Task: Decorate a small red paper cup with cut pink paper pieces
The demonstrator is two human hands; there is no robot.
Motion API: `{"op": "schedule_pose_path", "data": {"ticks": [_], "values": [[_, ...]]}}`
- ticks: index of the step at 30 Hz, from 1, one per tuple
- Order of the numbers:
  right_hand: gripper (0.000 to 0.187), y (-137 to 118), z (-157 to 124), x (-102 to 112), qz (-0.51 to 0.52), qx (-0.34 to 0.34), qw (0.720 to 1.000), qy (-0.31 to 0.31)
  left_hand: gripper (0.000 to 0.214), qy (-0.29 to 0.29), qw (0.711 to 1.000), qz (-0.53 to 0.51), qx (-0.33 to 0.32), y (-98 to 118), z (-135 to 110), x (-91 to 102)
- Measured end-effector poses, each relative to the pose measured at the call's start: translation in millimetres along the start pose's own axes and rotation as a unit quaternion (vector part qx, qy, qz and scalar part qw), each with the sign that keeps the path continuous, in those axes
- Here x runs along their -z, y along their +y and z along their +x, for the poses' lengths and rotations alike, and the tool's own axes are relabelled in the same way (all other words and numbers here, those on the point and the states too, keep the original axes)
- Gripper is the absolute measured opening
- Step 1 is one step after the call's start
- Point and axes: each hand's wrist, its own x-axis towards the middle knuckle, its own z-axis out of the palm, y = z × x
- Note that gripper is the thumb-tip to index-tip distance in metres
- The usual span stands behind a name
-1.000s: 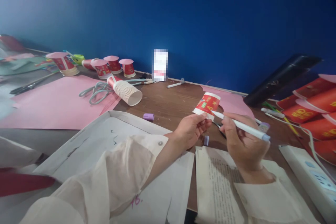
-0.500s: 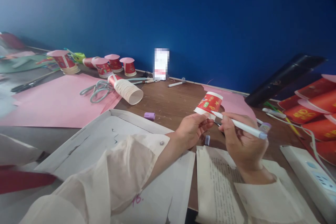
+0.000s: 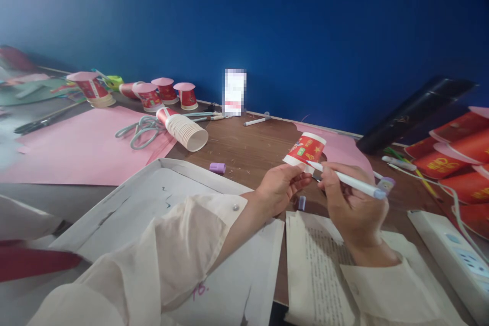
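A red paper cup [image 3: 310, 146] with white rims and gold and green print is pinched near its lower edge by my left hand [image 3: 280, 186]. My right hand [image 3: 355, 209] grips a white marker [image 3: 351, 182] like a pen, its tip at the cup's printed side. Whether the tip touches the cup, I cannot tell. Below the hands lies a small lilac cap [image 3: 301, 203] on the brown table. A purple cap [image 3: 217, 168] rests farther left.
Pink paper [image 3: 87, 145] and a toppled stack of cups [image 3: 187, 132] lie left, with pink-topped red cups behind. A lit phone [image 3: 234, 92] leans on the blue wall. Printed pages [image 3: 313, 270], a power strip [image 3: 454, 244] and red cones or lanterns [image 3: 443, 160] are at right.
The cup has tilted very slightly in my left hand. My right hand and the marker have shifted a touch; both grips stay the same.
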Motion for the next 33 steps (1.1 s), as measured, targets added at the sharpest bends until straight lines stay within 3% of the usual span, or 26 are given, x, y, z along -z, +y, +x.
{"op": "schedule_pose_path", "data": {"ticks": [33], "values": [[0.016,-6.4,2.6,0.0,-0.016,-0.013,1.000,0.005,0.011,0.007,1.000,0.006,-0.001,0.1,-0.5,0.8]]}}
